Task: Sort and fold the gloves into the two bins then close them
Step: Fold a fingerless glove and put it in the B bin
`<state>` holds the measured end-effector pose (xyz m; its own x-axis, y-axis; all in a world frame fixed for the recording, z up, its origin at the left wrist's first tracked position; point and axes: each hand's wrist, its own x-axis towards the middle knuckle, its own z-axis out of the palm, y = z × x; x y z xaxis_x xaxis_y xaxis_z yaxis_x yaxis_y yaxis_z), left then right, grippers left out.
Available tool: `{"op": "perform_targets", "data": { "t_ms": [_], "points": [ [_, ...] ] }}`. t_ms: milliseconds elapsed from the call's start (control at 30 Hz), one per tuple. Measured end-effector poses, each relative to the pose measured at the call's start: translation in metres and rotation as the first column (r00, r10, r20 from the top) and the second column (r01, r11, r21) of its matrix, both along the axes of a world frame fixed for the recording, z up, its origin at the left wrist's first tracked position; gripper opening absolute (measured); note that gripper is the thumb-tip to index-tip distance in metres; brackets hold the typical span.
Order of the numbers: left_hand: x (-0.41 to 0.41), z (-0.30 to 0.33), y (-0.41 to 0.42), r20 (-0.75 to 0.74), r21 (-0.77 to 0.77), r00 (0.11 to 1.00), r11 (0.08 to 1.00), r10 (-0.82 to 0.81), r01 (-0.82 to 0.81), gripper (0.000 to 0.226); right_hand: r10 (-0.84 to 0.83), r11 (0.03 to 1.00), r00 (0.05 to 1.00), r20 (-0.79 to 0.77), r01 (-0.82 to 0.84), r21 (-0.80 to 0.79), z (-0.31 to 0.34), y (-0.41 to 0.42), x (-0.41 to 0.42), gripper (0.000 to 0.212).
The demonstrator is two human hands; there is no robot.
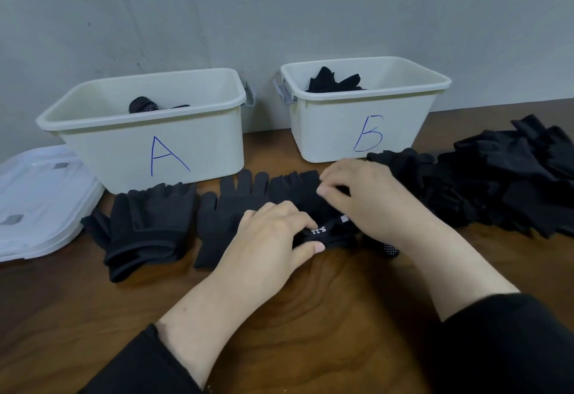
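Folding goes wrong most easily at the cuff: the left hand (273,232) pinches the glove (323,226) by its logo band between thumb and curled fingers, and if that pinch slips the fold would likely spring open. The right hand (357,188), fingers bent, grips the glove's finger end; a pull there might drag in the loose glove (230,216) lying just beside it. Sorting is another risk, since every glove is black and only details tell the kinds apart.

The held glove is black fabric with white lettering on the cuff and white grip dots showing near the table's (310,316) front. It lies mid-table, in front of bin A (149,148) and bin B (366,132), both open and each holding some gloves. A folded pair (146,226) lies left of it, a pile (503,182) toward the right edge, and lids (40,201) at the left edge.
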<state>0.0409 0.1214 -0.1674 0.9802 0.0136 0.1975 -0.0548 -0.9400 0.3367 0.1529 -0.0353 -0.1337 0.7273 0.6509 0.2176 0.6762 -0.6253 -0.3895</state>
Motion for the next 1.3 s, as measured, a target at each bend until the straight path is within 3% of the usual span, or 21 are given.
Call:
{"op": "perform_targets", "data": {
  "t_ms": [67,133,233,300,367,467,567,800,867,933,1033,1167,1300],
  "points": [
    [0.0,0.0,0.001,-0.039,0.004,0.999,1.0,-0.012,0.012,0.046,0.011,0.978,1.0,-0.018,-0.014,-0.208,-0.006,0.006,-0.002,0.033],
    [0.001,-0.001,0.001,-0.072,0.051,0.997,0.999,-0.01,0.014,0.053,0.004,0.964,1.0,-0.02,-0.009,-0.267,-0.011,0.009,-0.002,0.036],
    [0.002,-0.001,0.002,-0.073,0.066,0.996,0.997,-0.046,0.051,0.045,-0.019,0.97,1.0,0.014,0.022,-0.243,-0.011,0.011,-0.004,0.034],
    [0.001,0.0,0.006,-0.074,0.034,0.992,0.994,-0.104,0.106,0.04,-0.05,0.993,0.999,-0.001,0.049,-0.109,-0.008,0.01,-0.005,0.024],
    [-0.001,0.002,0.013,-0.098,0.013,0.983,0.987,-0.156,0.158,0.039,-0.075,0.997,0.997,-0.001,0.075,-0.017,-0.007,0.011,-0.003,0.03],
    [-0.005,0.004,0.019,-0.117,-0.008,0.972,0.978,-0.206,0.207,0.041,-0.09,0.978,0.995,0.029,0.094,-0.184,-0.013,0.013,0.002,0.056],
    [-0.006,0.003,0.017,-0.069,-0.086,0.981,0.981,-0.181,0.175,0.038,-0.128,0.947,0.99,-0.066,0.102,-0.305,-0.021,0.016,0.005,0.071],
    [-0.005,-0.004,0.01,0.102,-0.063,0.993,0.996,-0.052,0.058,0.033,-0.092,0.958,0.995,0.026,0.096,-0.271,-0.019,0.024,-0.002,0.058],
    [-0.005,-0.004,0.011,0.175,-0.096,0.984,0.995,0.018,-0.001,0.026,-0.084,0.973,0.996,0.028,0.088,-0.211,-0.017,0.023,-0.006,0.057],
    [-0.004,0.0,0.012,0.263,-0.172,0.952,0.978,0.158,-0.115,0.022,-0.065,0.997,0.998,-0.029,0.063,-0.045,-0.009,0.019,-0.009,0.055],
    [-0.005,0.007,0.014,0.183,-0.243,0.94,0.94,0.288,-0.241,0.054,-0.009,0.957,0.985,-0.17,0.058,0.286,0.004,0.012,-0.013,0.048],
    [-0.005,0.007,0.012,0.067,-0.321,0.958,0.916,0.277,-0.243,0.065,0.077,0.828,0.954,-0.289,0.101,0.552,0.009,0.007,-0.012,0.044],
    [-0.004,0.004,0.014,0.12,-0.543,0.967,0.831,0.223,-0.125,0.046,0.118,0.745,0.929,-0.352,0.151,0.65,0.009,0.004,-0.008,0.041]
  ]
}}
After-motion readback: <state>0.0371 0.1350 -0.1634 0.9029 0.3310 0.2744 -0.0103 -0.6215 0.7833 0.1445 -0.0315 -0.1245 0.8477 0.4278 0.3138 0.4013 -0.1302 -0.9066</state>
